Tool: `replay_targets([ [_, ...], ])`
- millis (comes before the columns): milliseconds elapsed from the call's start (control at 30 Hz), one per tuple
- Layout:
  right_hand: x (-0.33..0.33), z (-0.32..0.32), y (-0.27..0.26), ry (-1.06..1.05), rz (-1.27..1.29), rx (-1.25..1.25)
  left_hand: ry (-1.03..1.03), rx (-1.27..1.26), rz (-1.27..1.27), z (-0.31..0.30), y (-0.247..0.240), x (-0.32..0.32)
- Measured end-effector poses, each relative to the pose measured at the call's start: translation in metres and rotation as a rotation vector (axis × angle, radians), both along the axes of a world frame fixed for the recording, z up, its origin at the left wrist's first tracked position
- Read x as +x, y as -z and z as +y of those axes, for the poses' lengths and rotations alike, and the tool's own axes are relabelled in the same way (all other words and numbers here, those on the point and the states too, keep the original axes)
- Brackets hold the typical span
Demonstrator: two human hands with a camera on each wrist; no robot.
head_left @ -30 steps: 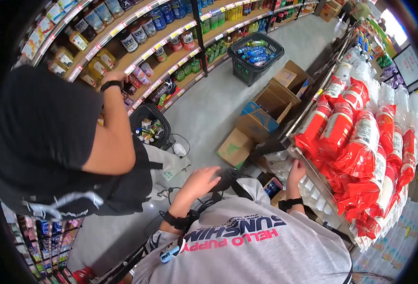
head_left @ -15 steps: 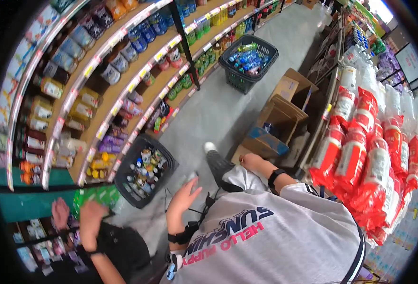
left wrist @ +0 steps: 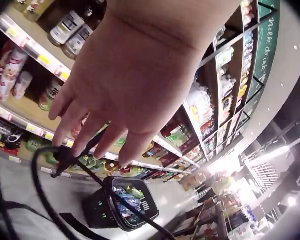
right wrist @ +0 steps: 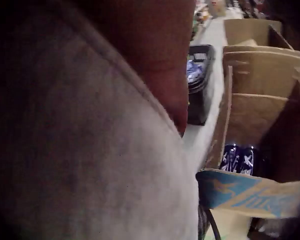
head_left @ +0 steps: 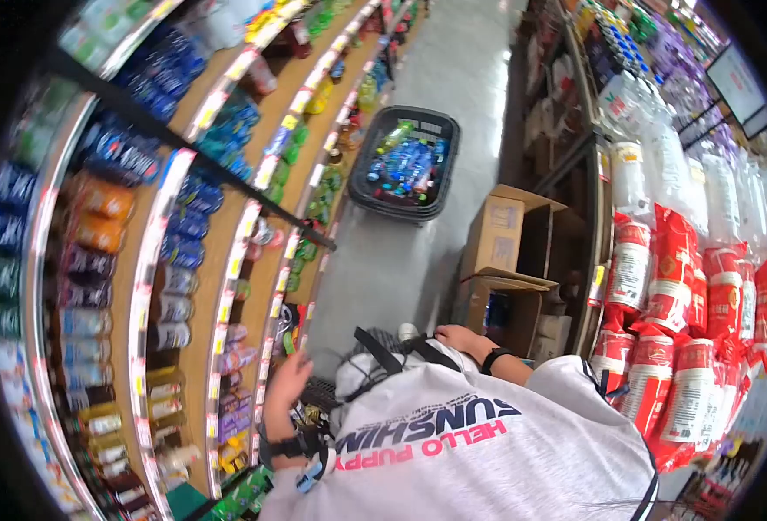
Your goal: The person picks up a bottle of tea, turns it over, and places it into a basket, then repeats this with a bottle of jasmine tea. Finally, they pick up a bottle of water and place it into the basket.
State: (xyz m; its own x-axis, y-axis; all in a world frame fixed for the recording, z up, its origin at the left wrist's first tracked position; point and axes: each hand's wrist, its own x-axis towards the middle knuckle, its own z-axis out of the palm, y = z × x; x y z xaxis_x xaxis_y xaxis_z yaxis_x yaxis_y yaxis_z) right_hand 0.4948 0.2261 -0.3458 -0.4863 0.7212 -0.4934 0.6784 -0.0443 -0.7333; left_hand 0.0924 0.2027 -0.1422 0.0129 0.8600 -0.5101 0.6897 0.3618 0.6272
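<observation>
My left hand [head_left: 290, 382] hangs beside the drink shelves in the head view, slightly blurred. In the left wrist view its fingers [left wrist: 97, 131] spread loosely downward with nothing in them, and a black cable [left wrist: 40, 165] loops by the fingertips. My right hand [head_left: 460, 337] is low over the light grey trousers in the head view, near the open cardboard boxes [head_left: 498, 233]. The right wrist view shows only part of it, dark beside pale cloth [right wrist: 90, 150]. Ahead on the floor stands a black shopping basket [head_left: 367, 195] of bottles [head_left: 409, 165].
Curved shelves [head_left: 201, 286] of bottled drinks line the left side. On the right, red-and-white packs of cups [head_left: 631, 260] are piled on a stand. Dark bottles [right wrist: 238, 159] sit inside one carton. The grey aisle floor [head_left: 383, 286] runs between.
My view has turned left and moved forward, bringing the shelves and basket nearer. The other person in black has left the view. My right hand moved from the stand to the trousers.
</observation>
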Motion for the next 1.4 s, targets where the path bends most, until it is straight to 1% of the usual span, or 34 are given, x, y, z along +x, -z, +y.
replay_targets([
  [33, 0.011, 0.005, -0.008, 0.088, -0.073, -0.026, 0.065, -0.073, 0.136, 0.038, -0.014, 0.01],
  [67, 0.021, 0.008, -0.017, 0.157, -0.163, -0.046, 0.155, -0.07, 0.252, 0.074, -0.026, 0.023],
  [100, 0.029, 0.012, -0.021, 0.223, -0.251, -0.065, 0.216, -0.031, 0.261, 0.1, 0.006, 0.013],
  [200, 0.045, 0.021, -0.009, 0.464, -0.202, -0.083, 0.38, -0.013, 0.181, 0.192, -0.011, 0.059],
  [267, 0.054, 0.029, 0.046, 0.581, -0.148, -0.146, 0.448, 0.052, 0.148, 0.244, -0.013, 0.084],
  [300, 0.059, 0.037, 0.072, 0.639, -0.121, -0.187, 0.452, 0.028, 0.148, 0.269, -0.011, 0.094],
  [367, 0.067, 0.077, 0.072, 0.664, -0.111, -0.229, 0.462, -0.009, 0.165, 0.326, -0.011, 0.11],
  [400, 0.075, 0.098, 0.07, 0.635, -0.177, -0.217, 0.476, 0.023, 0.146, 0.353, -0.01, 0.118],
  [433, 0.08, 0.123, 0.047, 0.698, -0.163, -0.292, 0.479, -0.022, 0.121, 0.381, -0.003, 0.125],
  [467, 0.086, 0.15, 0.019, 0.764, -0.123, -0.346, 0.526, -0.025, 0.107, 0.407, 0.004, 0.133],
  [500, 0.09, 0.172, 0.003, 0.83, -0.08, -0.407, 0.577, -0.034, 0.097, 0.432, 0.013, 0.139],
  [533, 0.099, 0.19, 0.006, 0.82, -0.085, -0.398, 0.61, -0.029, 0.091, 0.458, 0.028, 0.144],
  [567, 0.11, 0.208, 0.008, 0.807, -0.093, -0.393, 0.604, -0.019, 0.055, 0.483, 0.016, 0.157],
  [600, 0.111, 0.239, -0.05, 0.887, -0.006, -0.396, 0.593, -0.012, 0.014, 0.507, -0.006, 0.179],
  [633, 0.13, 0.24, 0.009, 0.966, 0.215, -0.389, 0.579, -0.011, -0.027, 0.524, -0.017, 0.193],
  [667, 0.152, 0.256, 0.009, 0.924, 0.227, -0.464, 0.559, 0.122, -0.055, 0.538, 0.002, 0.194],
  [700, 0.158, 0.279, -0.016, 1.028, 0.186, -0.395, 0.565, 0.12, -0.09, 0.549, -0.002, 0.198],
  [733, 0.169, 0.298, -0.018, 0.989, -0.097, -0.168, 0.566, 0.121, -0.125, 0.559, -0.008, 0.204],
  [767, 0.169, 0.321, -0.06, 0.996, -0.203, 0.011, 0.559, 0.126, -0.164, 0.567, -0.011, 0.208],
  [800, 0.179, 0.335, -0.06, 0.901, -0.353, 0.263, 0.532, 0.087, -0.168, 0.572, -0.012, 0.207],
  [833, 0.191, 0.348, -0.058, 0.789, -0.492, 0.516, 0.518, 0.111, -0.133, 0.576, -0.009, 0.203],
  [867, 0.202, 0.356, -0.049, 0.707, -0.533, 0.597, 0.499, 0.137, -0.094, 0.577, -0.002, 0.195],
  [900, 0.216, 0.362, -0.028, 0.621, -0.567, 0.683, 0.475, 0.164, -0.051, 0.577, 0.0, 0.19],
  [933, 0.233, 0.368, -0.01, 0.527, -0.523, 0.195, 0.435, 0.206, 0.015, 0.575, -0.011, 0.189],
  [967, 0.264, 0.36, 0.057, 0.429, -0.441, -0.053, 0.364, 0.174, 0.0, 0.573, -0.02, 0.189],
  [1000, 0.271, 0.365, 0.066, 0.281, -0.478, -0.083, 0.293, 0.147, -0.015, 0.574, -0.027, 0.19],
  [1033, 0.277, 0.383, 0.043, 0.212, -0.437, -0.259, 0.222, 0.123, -0.03, 0.575, -0.031, 0.191],
  [1067, 0.296, 0.383, 0.044, -0.069, -0.495, -0.151, 0.163, 0.187, -0.013, 0.573, -0.025, 0.192],
  [1100, 0.28, 0.404, -0.026, 0.065, -0.432, -0.053, 0.104, 0.171, 0.008, 0.574, -0.02, 0.197],
  [1133, 0.292, 0.415, -0.035, 0.103, -0.391, -0.051, 0.045, 0.153, 0.027, 0.576, -0.016, 0.204],
  [1200, 0.34, 0.436, 0.002, 0.071, -0.343, -0.102, -0.052, 0.123, 0.012, 0.586, -0.015, 0.228],
  [1267, 0.385, 0.478, 0.037, 0.042, -0.292, -0.182, -0.128, 0.104, -0.055, 0.607, -0.016, 0.265],
  [1367, 0.458, 0.56, 0.071, 0.021, -0.219, -0.324, -0.157, 0.211, -0.027, 0.644, -0.049, 0.339],
  [1400, 0.481, 0.588, 0.086, 0.008, -0.197, -0.373, -0.213, 0.085, -0.078, 0.659, -0.063, 0.361],
])
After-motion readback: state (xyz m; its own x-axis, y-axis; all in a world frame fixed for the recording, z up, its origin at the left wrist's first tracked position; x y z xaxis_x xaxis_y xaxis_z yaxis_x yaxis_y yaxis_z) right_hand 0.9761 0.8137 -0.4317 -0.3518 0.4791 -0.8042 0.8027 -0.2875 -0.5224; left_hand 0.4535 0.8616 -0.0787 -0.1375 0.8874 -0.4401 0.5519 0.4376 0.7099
